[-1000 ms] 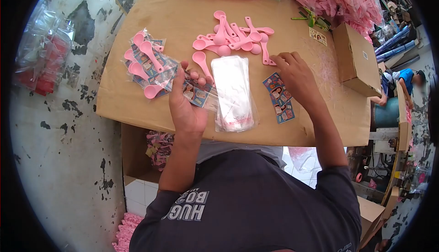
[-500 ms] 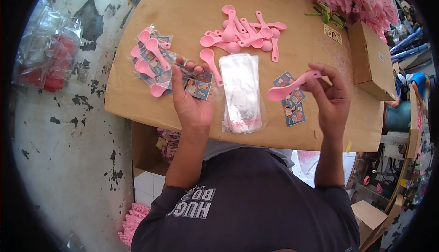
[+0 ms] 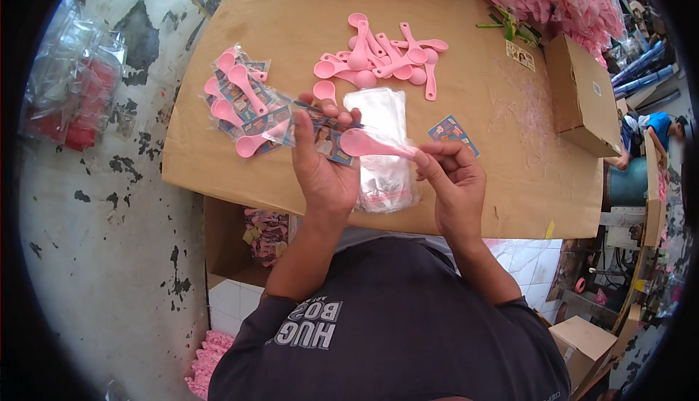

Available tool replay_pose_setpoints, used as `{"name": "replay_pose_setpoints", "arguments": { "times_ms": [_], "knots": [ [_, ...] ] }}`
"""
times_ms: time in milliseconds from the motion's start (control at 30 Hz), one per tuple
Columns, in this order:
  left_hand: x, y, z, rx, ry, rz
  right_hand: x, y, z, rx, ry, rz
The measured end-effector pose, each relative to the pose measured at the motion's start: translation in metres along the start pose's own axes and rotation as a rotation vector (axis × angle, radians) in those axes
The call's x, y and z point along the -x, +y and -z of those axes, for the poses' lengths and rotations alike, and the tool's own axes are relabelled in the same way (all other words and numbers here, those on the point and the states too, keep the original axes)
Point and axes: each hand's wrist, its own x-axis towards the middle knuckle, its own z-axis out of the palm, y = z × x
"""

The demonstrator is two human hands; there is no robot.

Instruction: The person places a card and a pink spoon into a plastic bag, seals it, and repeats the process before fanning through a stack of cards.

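My left hand holds a clear bag with a printed card in it, the palm turned up and the fingers curled over it. A pink spoon lies level between my hands; my right hand pinches its handle end, and its bowl is at the bag's opening. Under and behind it is a stack of clear bags. One loose card lies just beyond my right hand. Filled bags with spoons and cards are piled at the left. Loose pink spoons form a heap further back.
A brown-covered table carries everything. Large bags of pink spoons and a cardboard box stand at the right rear. Clear packaging is at the left wall. Another person is at the far right.
My right hand has moved left with the spoon, bringing it to the bag in my left hand. My left hand has shifted slightly right. One card now shows on the table at the right, not several.
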Motion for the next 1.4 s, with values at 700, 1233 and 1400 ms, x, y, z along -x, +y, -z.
{"name": "replay_pose_setpoints", "arguments": {
  "times_ms": [700, 1233, 1400],
  "knots": [
    [0.011, -0.014, -0.003, -0.018, 0.013, 0.457, -0.01, 0.015, -0.003, 0.521, -0.067, 0.603],
    [0.009, 0.001, -0.02, -0.142, -0.041, 0.773, -0.031, -0.01, 0.016, 1.07, -0.343, 0.931],
    [0.012, 0.004, -0.009, -0.126, -0.053, 0.833, -0.031, -0.024, 0.009, 0.983, -0.409, 0.931]
  ]
}}
